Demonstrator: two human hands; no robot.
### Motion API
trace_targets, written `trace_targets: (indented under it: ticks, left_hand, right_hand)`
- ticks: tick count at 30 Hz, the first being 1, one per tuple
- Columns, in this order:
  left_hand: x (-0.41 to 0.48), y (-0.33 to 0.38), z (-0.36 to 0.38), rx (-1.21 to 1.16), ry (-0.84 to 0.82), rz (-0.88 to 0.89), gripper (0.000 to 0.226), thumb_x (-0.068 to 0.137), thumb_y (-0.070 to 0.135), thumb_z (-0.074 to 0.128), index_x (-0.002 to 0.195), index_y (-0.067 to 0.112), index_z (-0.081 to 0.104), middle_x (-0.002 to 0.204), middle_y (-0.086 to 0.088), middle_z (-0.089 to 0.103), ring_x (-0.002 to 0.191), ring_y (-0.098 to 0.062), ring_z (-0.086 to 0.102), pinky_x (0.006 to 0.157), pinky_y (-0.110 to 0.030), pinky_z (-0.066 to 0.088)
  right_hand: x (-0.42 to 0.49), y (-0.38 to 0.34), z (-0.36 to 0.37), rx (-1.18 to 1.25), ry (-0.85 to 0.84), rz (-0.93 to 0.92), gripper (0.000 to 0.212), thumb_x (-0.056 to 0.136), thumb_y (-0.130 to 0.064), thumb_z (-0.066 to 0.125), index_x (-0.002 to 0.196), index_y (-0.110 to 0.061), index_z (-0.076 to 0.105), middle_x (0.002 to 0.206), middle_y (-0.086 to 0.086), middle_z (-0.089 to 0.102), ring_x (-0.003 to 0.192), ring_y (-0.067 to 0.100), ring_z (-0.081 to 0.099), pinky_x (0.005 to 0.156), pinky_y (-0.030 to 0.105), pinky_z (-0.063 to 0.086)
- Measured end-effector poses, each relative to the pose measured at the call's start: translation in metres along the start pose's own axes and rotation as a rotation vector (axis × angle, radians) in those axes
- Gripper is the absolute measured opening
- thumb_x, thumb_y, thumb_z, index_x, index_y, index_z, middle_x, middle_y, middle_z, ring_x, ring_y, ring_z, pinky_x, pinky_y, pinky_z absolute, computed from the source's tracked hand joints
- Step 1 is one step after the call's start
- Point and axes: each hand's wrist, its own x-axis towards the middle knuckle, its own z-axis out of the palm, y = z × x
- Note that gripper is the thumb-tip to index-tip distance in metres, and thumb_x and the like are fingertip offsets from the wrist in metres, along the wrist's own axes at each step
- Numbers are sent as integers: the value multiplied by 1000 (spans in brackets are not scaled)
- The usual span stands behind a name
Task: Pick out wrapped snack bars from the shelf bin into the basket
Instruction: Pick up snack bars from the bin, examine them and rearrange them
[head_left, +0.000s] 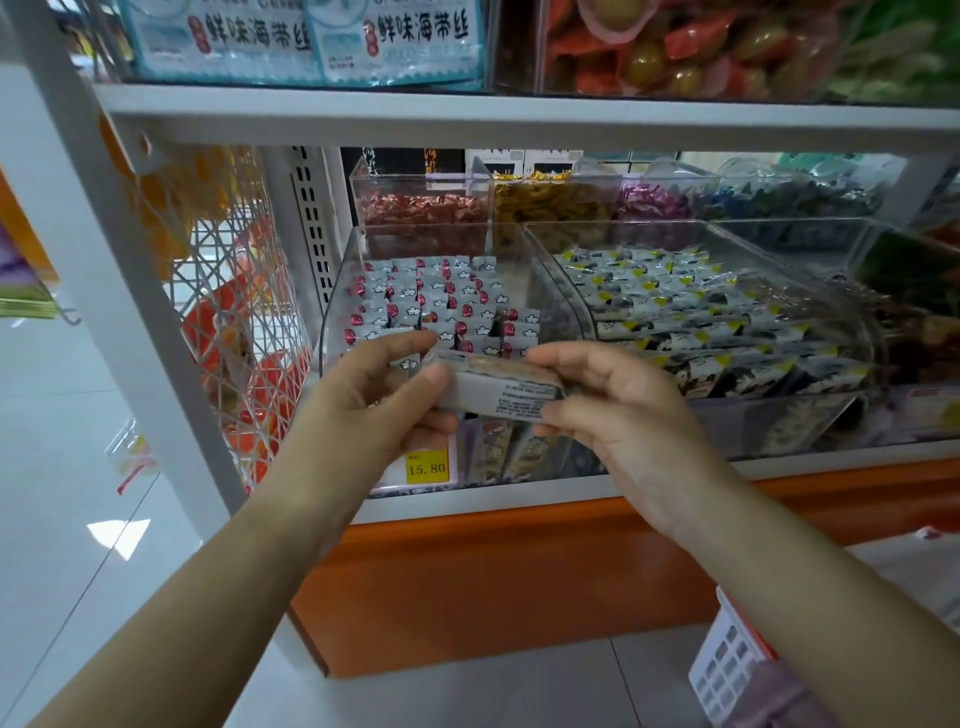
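**Control:** Containers, left to right.

**Operator:** On the lower shelf (519, 500) I record a clear left bin (337, 291) holding rows of grey-wrapped snack bars (436, 296) with red marks, stood on edge. Just beside it, a clear right bin (753, 415) holds grey packets (675, 301) with yellow corners. Behind both, smaller back bins (421, 179) carry red, yellow and purple sweets. At the bottom right stands a white basket (727, 670) with an orange-red rim.

**Control:** Anything you cannot confirm?

**Operator:** The basket is cut off by the frame edge and by the right forearm, so I cannot tell its contents. The print on the held bar (498, 389) is too small to read, and I cannot tell whether it is one bar or several pressed together. A yellow price tag (427, 467) on the shelf front reads 15.80. The rest of that label is hidden.

**Control:** Hands?

**Operator:** The left hand (374, 400) pinches the left end of the held bar, with the thumb on the near face. The right hand (613, 410) grips the right end, fingers curled round it. The bar lies roughly level between them. It is in front of the left bin's front wall, above the price tag and well apart from the basket.
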Motion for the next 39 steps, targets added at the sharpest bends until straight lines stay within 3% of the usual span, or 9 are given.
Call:
trace_targets:
  ticks: [8, 12, 18, 24, 28, 31, 33, 36, 39]
  left_hand:
    - [-3, 5, 1, 56, -55, 42, 35, 67, 31, 65, 96, 11, 66, 83, -8, 70, 67, -15, 67, 61, -18, 53]
    - [-6, 6, 5, 116, -62, 60, 31, 70, 30, 68, 91, 8, 63, 77, -8, 68, 62, -20, 68, 58, -21, 54]
    - [-5, 3, 7, 14, 32, -44, 18, 84, 19, 62, 75, 7, 51, 62, -9, 63, 51, -22, 62, 48, -25, 52]
    - [-3, 3, 6, -20, 84, -75, 20, 88, 21, 58, 85, 2, 51, 56, -1, 63, 48, -18, 61, 46, -23, 51]
    - [2, 3, 3, -136, 131, -162, 29, 92, 23, 53, 102, -4, 54, 52, 0, 61, 43, -14, 55, 41, -22, 48]
    - [3, 7, 2, -126, 86, -193, 32, 91, 31, 54, 98, 0, 58, 55, -4, 61, 43, -14, 54, 40, -22, 48]
    - [4, 10, 2, -14, 61, -144, 29, 91, 34, 53, 93, 6, 60, 59, -4, 61, 42, -13, 55, 39, -22, 47]
    - [11, 6, -3, 578, 179, 156, 24, 91, 37, 53, 102, 16, 56, 82, 2, 64, 52, -8, 59, 45, -23, 48]
    - [24, -1, -6, 1152, 197, 411, 37, 94, 33, 48, 121, 9, 55, 118, -7, 56, 102, -22, 55, 83, -34, 47]
  right_hand:
    - [-1, -3, 4, 11, 74, -57, 8, 83, -12, 65, 78, -16, 71, 81, 6, 67, 73, 16, 66, 58, 22, 53]
    - [-2, -3, 5, -103, 149, -112, 13, 83, -21, 66, 71, -17, 69, 71, 3, 66, 70, 18, 64, 67, 37, 55]
    - [-7, -7, 12, -165, 97, -216, 10, 85, -14, 65, 76, -17, 70, 68, -10, 66, 65, 1, 64, 55, 13, 49]
    - [-8, -6, 15, -114, 65, -221, 8, 85, -16, 64, 88, -19, 71, 78, -2, 70, 68, 6, 67, 59, 18, 53]
    - [-8, -3, 14, -263, -74, -235, 42, 80, -20, 71, 116, -38, 58, 116, -8, 65, 107, 7, 61, 92, 31, 51]
    - [-5, -2, 15, -243, -41, -258, 39, 81, -18, 70, 115, -33, 58, 110, -5, 65, 96, 4, 64, 81, 25, 54]
    - [-1, -3, 14, -147, 51, -220, 33, 81, -19, 69, 112, -26, 58, 102, 4, 65, 75, 5, 66, 65, 18, 52]
    - [13, -6, 12, -202, 237, -259, 27, 81, -21, 69, 103, -23, 54, 99, 8, 64, 71, 10, 67, 63, 20, 54]
    - [38, -14, 17, -327, 312, -347, 24, 81, -22, 70, 95, -28, 51, 97, 4, 63, 87, 21, 64, 77, 39, 55]
